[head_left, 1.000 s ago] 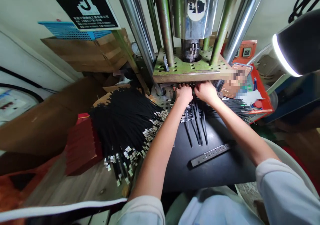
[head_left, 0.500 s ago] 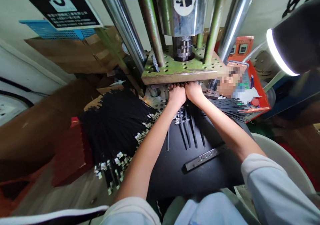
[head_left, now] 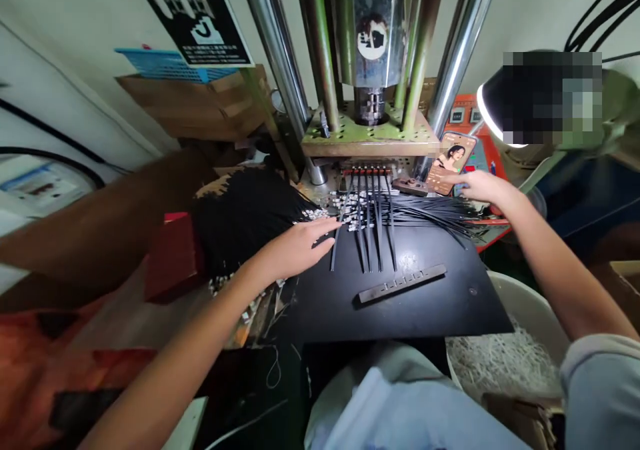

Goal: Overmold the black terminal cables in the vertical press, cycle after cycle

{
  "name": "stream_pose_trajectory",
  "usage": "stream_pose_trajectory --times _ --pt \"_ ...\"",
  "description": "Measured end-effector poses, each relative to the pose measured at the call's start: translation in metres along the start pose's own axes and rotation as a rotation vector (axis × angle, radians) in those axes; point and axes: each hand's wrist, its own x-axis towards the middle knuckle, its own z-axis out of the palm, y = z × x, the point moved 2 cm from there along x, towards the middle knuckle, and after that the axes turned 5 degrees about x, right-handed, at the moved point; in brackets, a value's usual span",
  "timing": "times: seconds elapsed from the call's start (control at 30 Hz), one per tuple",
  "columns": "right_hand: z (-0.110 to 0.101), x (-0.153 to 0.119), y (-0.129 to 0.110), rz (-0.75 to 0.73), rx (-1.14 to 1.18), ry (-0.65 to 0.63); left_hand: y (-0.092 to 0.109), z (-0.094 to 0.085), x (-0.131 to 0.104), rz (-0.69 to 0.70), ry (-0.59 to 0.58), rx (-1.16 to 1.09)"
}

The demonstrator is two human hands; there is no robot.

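Observation:
My left hand [head_left: 303, 245] hovers over the left edge of the black work surface [head_left: 320, 310], fingers stretched out beside the nearest black strip. My right hand [head_left: 477, 187] reaches to the phone [head_left: 453, 160] at the right of the press, a finger extended at its screen; it holds nothing. Several black strips [head_left: 370, 237] run from a fixture [head_left: 367, 170] under the press plate [head_left: 370, 147] down over the surface. Behind them lies a crosswise bundle of black strips [head_left: 435, 213]. A slotted metal bar [head_left: 403, 284] rests on the surface nearer to me.
A big pile of black strips [head_left: 240, 217] with pale ends lies at the left, beside a red box [head_left: 173, 260]. At the right are a lit lamp [head_left: 500, 117], an orange tray [head_left: 493, 233] and a white bin [head_left: 500, 283] holding pale scraps.
Both hands have come out from under the press plate. The left moved left and nearer to me with fingers spread; the right moved right to the phone. The camera view has shifted.

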Motion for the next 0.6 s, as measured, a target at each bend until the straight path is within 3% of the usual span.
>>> stream_pose_trajectory --times 0.07,0.17,0.27,0.33,0.47,0.53,0.6 --pt "0.000 -0.005 0.006 -0.049 0.069 -0.028 0.002 0.008 -0.002 -0.068 0.020 0.113" --pt "0.004 -0.041 -0.006 -0.123 0.173 -0.037 0.012 0.015 0.042 -0.125 0.089 0.246" --pt "0.013 -0.112 -0.022 -0.234 0.362 -0.229 0.023 0.018 0.106 -0.147 0.174 0.266" --pt "0.021 -0.168 -0.023 -0.163 0.450 -0.235 0.027 0.023 0.141 -0.174 0.184 0.268" --pt "0.042 -0.255 -0.021 0.121 0.555 0.008 0.030 0.038 0.168 -0.198 0.172 0.285" --pt "0.055 -0.274 -0.024 0.208 0.531 0.140 0.028 0.042 0.169 -0.208 0.176 0.286" --pt "0.067 -0.278 -0.028 0.172 0.448 0.271 0.024 0.043 0.171 -0.227 0.175 0.290"
